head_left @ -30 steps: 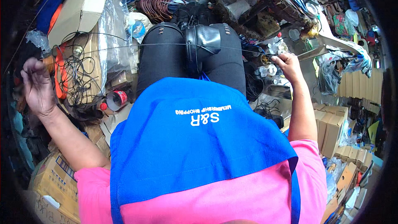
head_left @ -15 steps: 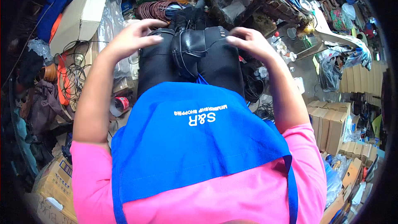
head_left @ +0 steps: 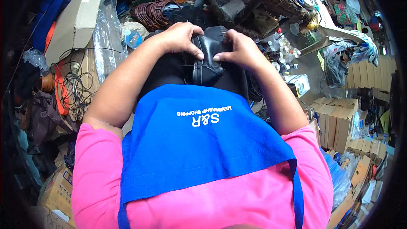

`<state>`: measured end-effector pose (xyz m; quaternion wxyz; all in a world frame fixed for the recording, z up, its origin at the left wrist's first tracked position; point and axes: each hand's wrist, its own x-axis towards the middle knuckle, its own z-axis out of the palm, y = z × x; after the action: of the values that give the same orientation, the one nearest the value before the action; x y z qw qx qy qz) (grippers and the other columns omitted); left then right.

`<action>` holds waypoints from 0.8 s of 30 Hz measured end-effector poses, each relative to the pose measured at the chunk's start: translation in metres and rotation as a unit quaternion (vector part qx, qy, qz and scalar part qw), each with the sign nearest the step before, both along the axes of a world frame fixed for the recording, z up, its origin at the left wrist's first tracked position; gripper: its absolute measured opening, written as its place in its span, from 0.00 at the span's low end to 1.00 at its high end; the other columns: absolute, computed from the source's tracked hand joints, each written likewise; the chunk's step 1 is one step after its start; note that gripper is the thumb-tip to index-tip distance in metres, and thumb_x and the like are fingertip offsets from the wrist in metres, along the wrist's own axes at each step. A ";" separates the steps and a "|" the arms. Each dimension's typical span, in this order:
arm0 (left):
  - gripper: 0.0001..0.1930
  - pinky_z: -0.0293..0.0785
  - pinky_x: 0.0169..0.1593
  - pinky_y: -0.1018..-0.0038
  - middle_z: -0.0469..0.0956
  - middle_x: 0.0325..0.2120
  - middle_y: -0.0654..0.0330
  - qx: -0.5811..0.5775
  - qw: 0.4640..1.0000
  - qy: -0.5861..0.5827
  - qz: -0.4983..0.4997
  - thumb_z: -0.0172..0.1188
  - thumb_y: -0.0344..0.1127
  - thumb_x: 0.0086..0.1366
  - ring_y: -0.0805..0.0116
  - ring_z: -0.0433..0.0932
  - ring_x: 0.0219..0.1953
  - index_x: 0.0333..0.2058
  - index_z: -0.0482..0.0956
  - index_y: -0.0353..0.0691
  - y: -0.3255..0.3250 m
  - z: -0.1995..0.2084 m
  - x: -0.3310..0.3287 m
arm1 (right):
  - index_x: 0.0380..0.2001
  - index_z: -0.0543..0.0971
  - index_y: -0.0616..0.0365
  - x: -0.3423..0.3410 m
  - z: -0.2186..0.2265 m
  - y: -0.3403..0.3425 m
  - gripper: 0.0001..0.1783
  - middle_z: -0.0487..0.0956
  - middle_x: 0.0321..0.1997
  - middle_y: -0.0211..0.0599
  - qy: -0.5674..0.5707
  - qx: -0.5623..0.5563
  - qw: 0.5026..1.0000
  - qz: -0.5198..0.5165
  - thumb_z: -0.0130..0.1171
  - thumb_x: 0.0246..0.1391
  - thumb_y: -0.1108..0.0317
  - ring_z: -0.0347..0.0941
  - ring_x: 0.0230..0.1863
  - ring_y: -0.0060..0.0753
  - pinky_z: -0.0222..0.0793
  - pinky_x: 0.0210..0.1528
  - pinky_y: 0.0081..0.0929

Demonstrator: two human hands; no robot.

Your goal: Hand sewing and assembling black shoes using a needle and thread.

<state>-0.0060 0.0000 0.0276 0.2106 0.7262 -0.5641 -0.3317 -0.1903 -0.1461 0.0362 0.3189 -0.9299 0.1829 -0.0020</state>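
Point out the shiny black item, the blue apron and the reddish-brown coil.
Shiny black item (head_left: 209,50): head view, glossy middle.
Blue apron (head_left: 207,148): head view, central cloth.
Reddish-brown coil (head_left: 150,15): head view, looped strands.

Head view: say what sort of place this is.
Probably a cramped workshop, perhaps for shoe repair: a black shoe-like item held over the lap, a coil of reddish-brown cord ahead, and stacked cardboard at the right.

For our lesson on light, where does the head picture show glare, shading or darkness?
Head view: glare streaks the glossy black item between left hand and right hand; head view: folds shade the blue apron; head view: corners fall black.
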 end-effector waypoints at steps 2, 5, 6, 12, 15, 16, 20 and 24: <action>0.35 0.69 0.49 0.67 0.77 0.38 0.50 -0.026 0.998 -0.035 0.048 0.76 0.46 0.33 0.56 0.75 0.45 0.43 0.77 0.36 0.000 -0.015 -0.004 | 0.41 0.77 0.64 -0.017 -0.003 -0.018 0.23 0.77 0.39 0.52 -0.056 0.036 0.997 -0.032 0.64 0.45 0.57 0.74 0.45 0.47 0.68 0.47 0.36; 0.34 0.67 0.50 0.69 0.76 0.39 0.53 -0.073 0.995 0.065 0.035 0.76 0.44 0.35 0.60 0.73 0.46 0.43 0.77 0.36 0.004 -0.025 0.008 | 0.49 0.76 0.56 -0.081 -0.031 -0.093 0.18 0.74 0.41 0.49 -0.057 -0.018 0.992 -0.114 0.50 0.57 0.66 0.73 0.44 0.42 0.68 0.47 0.31; 0.33 0.65 0.52 0.72 0.75 0.40 0.56 -0.051 0.980 0.190 0.020 0.76 0.41 0.37 0.64 0.71 0.46 0.44 0.77 0.37 0.005 -0.021 0.012 | 0.50 0.76 0.55 -0.097 -0.033 -0.104 0.17 0.74 0.40 0.46 -0.037 0.015 0.983 -0.180 0.50 0.57 0.67 0.72 0.43 0.39 0.68 0.46 0.30; 0.34 0.64 0.52 0.72 0.73 0.40 0.57 -0.041 0.983 0.171 0.044 0.76 0.42 0.37 0.64 0.70 0.46 0.46 0.76 0.39 0.014 -0.023 0.013 | 0.38 0.82 0.55 -0.072 0.015 0.005 0.11 0.76 0.30 0.34 -0.113 0.123 0.983 -0.071 0.60 0.48 0.71 0.73 0.36 0.26 0.68 0.39 0.24; 0.35 0.64 0.53 0.70 0.73 0.40 0.55 -0.055 0.985 0.159 0.046 0.76 0.44 0.37 0.61 0.70 0.47 0.47 0.76 0.40 0.016 -0.023 0.011 | 0.30 0.83 0.54 -0.052 0.029 0.035 0.06 0.76 0.26 0.36 -0.040 -0.010 0.998 0.047 0.63 0.45 0.69 0.74 0.36 0.34 0.68 0.38 0.25; 0.35 0.64 0.53 0.70 0.73 0.40 0.55 -0.057 0.984 0.161 0.047 0.76 0.44 0.37 0.61 0.70 0.47 0.47 0.76 0.40 0.017 -0.022 0.010 | 0.29 0.83 0.54 -0.050 0.025 0.036 0.07 0.77 0.26 0.37 -0.042 -0.016 0.998 0.052 0.63 0.43 0.68 0.75 0.32 0.36 0.69 0.34 0.27; 0.35 0.65 0.52 0.69 0.73 0.41 0.53 -0.058 0.990 0.118 0.057 0.75 0.46 0.37 0.59 0.70 0.47 0.46 0.76 0.40 0.020 -0.019 0.007 | 0.27 0.83 0.56 -0.041 0.029 0.036 0.06 0.76 0.22 0.38 -0.095 0.019 0.994 -0.051 0.63 0.42 0.68 0.74 0.24 0.36 0.68 0.27 0.30; 0.35 0.66 0.52 0.69 0.73 0.41 0.53 -0.060 0.994 0.060 0.071 0.75 0.48 0.37 0.58 0.71 0.47 0.46 0.76 0.40 0.021 -0.021 0.003 | 0.26 0.82 0.56 -0.039 0.040 0.046 0.06 0.75 0.22 0.37 -0.073 0.028 0.996 0.046 0.63 0.41 0.69 0.73 0.23 0.35 0.65 0.25 0.30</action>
<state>-0.0028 0.0207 0.0064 0.3098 0.7293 -0.5167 -0.3242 -0.2295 -0.1004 0.0758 0.3570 -0.9255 0.1161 -0.0502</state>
